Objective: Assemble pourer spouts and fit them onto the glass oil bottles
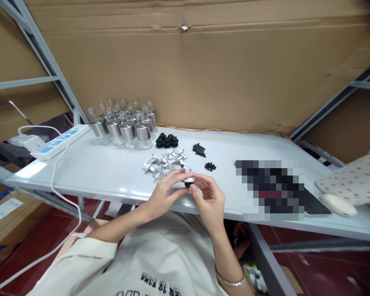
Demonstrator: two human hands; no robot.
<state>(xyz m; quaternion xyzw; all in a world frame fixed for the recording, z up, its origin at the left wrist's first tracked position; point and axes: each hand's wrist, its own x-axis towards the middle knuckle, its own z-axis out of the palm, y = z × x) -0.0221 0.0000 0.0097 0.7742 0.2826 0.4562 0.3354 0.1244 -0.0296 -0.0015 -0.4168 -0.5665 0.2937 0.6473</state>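
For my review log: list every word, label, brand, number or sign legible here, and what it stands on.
"IS", probably, within the dark lettering on the pale shirt; the rest is distorted or cut off.
White label on the cardboard carton: print too small to read.
Power strip: any print too small to read.
Pixelated dark item: nothing readable.
Held black-and-silver stopper: no text visible.

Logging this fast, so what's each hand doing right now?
Left hand: closed, holding a silver-and-black piece.
Right hand: closed, holding the same piece.
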